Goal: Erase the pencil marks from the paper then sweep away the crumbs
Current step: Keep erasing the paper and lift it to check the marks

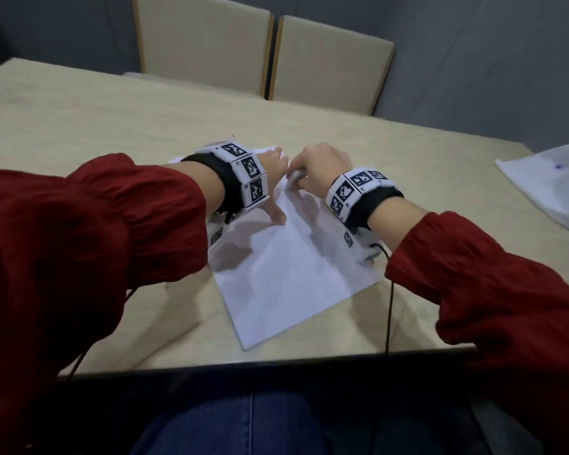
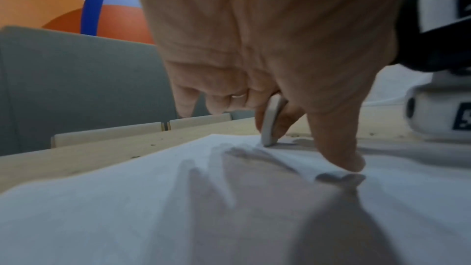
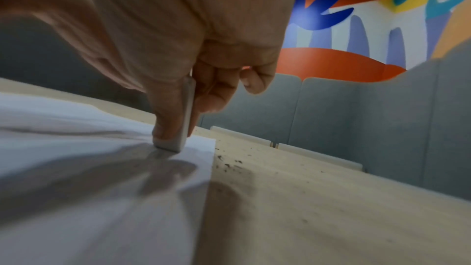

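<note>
Where the right hand (image 1: 319,165) pinches the eraser (image 3: 184,120) — pencil marks indiscernible on the paper (image 1: 286,274).

The paper (image 1: 286,274) is plain white, and the eraser (image 3: 187,116) is a pale grey-white. Dark grey crumbs (image 3: 229,163) speckle the bench (image 1: 79,126), which is light beige with a faint wood grain. Both sleeves (image 1: 79,224) are deep red. Each wristband (image 1: 247,175) is white with black square code patterns over a black strap. The two chair backs (image 1: 204,41) are cream with tan wooden edges. The wall mural (image 3: 356,27) mixes orange, blue, yellow and teal shapes above grey panels.
</note>
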